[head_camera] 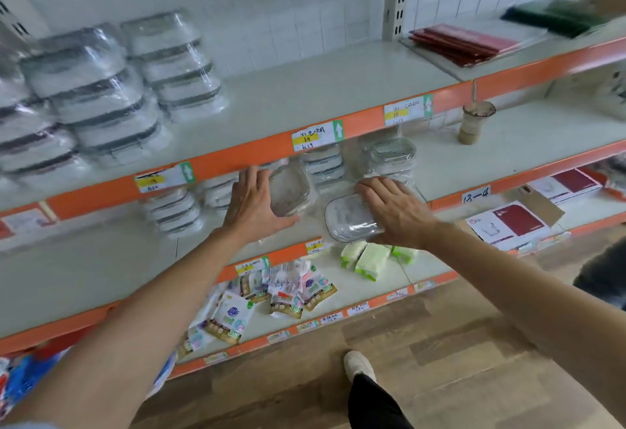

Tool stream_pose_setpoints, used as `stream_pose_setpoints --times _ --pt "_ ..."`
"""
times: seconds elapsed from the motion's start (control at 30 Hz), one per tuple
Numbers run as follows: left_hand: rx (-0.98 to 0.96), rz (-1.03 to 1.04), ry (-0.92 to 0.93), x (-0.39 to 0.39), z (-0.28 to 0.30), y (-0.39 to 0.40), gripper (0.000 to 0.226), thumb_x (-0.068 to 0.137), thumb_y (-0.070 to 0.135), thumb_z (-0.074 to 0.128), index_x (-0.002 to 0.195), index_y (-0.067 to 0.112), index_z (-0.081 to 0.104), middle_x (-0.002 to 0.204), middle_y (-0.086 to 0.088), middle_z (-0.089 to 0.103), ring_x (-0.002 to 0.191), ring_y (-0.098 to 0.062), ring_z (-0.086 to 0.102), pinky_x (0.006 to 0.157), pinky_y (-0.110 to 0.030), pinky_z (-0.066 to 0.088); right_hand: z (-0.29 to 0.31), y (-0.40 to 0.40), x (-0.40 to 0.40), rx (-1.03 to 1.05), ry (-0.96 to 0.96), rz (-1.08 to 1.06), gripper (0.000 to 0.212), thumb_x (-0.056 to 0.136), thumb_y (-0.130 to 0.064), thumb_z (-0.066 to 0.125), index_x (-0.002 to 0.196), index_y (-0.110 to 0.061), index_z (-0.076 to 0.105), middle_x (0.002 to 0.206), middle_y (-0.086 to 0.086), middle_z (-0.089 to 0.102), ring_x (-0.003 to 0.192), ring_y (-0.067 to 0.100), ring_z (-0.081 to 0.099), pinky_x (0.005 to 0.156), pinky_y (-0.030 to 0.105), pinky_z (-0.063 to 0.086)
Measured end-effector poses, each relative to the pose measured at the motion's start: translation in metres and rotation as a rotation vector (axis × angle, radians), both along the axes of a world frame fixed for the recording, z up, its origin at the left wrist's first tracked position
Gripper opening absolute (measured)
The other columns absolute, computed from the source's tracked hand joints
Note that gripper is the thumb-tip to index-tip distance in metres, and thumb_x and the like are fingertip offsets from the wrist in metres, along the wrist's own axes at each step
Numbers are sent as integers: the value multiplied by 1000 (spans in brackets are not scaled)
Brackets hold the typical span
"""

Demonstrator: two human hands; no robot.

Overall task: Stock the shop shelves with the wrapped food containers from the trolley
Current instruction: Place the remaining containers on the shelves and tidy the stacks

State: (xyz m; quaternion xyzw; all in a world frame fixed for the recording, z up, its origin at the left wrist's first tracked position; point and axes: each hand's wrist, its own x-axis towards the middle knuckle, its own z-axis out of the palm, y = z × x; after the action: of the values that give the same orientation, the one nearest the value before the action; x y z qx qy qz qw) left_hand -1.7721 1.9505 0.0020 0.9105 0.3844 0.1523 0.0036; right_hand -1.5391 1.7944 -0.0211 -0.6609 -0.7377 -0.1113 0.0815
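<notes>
Both my arms reach into the second shelf [101, 269] of an orange-edged rack. My left hand [254, 201] holds a clear wrapped container [291, 191], thumb under it and fingers along its left side. My right hand [396, 212] lies over another clear wrapped container [349, 218] at the shelf's front edge, fingers curled round its right end. Behind them stand stacks of wrapped containers [321, 166], and one more stack [174, 208] to the left. On the top shelf [305, 90] tall stacks of wrapped containers [101, 90] fill the left part. No trolley is in view.
A paper cup [474, 122] stands on the second shelf to the right. Red folders [464, 43] and green ones [555, 17] lie on the top right shelf. Sachets [288, 293] and green packs [371, 257] lie on the lower shelf. My shoe [359, 364] is on the wooden floor.
</notes>
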Motion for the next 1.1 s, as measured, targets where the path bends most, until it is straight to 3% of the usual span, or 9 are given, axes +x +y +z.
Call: stream_pose_setpoints --times 0.07,0.17,0.3,0.43,0.57,0.63,0.73,0.93,1.1 --pt "91 -22 -30 -14 21 1 96 52 72 54 118 3 48 113 -13 44 104 -25 37 93 -43 40 20 6 -3 30 -29 30 98 51 -60 77 126 -9 41 123 10 53 112 26 45 96 36 37" --pt "195 -44 1 -35 50 8 98 51 74 49 122 5 47 113 -12 44 104 -24 34 93 -42 42 49 20 -8 85 5 0 99 49 -51 84 128 -5 45 123 13 52 113 28 43 92 40 47" --pt "226 16 -69 -48 88 21 104 49 76 50 128 9 44 119 -8 43 108 -24 36 94 -42 38 86 49 -11 131 144 -98 100 59 -49 83 137 -5 39 132 13 43 121 33 39 100 47 37" --pt "94 85 -11 -44 110 45 105 55 77 61 139 18 37 132 -2 37 122 -22 29 101 -37 27 110 85 -9 113 244 -175 103 60 -52 81 144 -17 32 135 11 37 125 32 32 102 44 30" --pt "-176 164 19 -39 106 71 97 65 71 68 145 30 32 144 3 32 133 -22 20 108 -37 22 115 120 -1 -41 402 -178 102 67 -53 77 149 -22 25 138 9 31 128 29 28 108 40 30" --pt "-251 193 -7 -39 105 81 102 55 82 62 143 39 35 144 3 29 133 -22 18 109 -38 21 119 137 3 -91 508 -168 99 68 -52 76 148 -20 27 138 7 34 130 26 29 111 40 28" --pt "-296 236 -41 -42 103 97 86 63 71 69 140 47 36 136 0 23 130 -24 18 111 -41 20 130 163 9 -194 530 -165 90 70 -57 73 142 -16 39 131 6 46 124 25 42 105 35 34" --pt "-295 245 -352 -48 77 112 92 71 44 78 145 18 31 148 0 29 138 -19 26 109 -28 23 126 201 6 -211 581 -165 85 73 -56 71 140 -13 41 132 7 47 121 24 46 103 31 34" --pt "-204 263 -477 -51 59 117 85 72 45 77 140 12 39 146 -1 34 134 -16 31 110 -26 25 137 226 1 -113 627 -99 82 70 -48 77 137 -13 45 131 7 45 123 24 43 104 30 32"
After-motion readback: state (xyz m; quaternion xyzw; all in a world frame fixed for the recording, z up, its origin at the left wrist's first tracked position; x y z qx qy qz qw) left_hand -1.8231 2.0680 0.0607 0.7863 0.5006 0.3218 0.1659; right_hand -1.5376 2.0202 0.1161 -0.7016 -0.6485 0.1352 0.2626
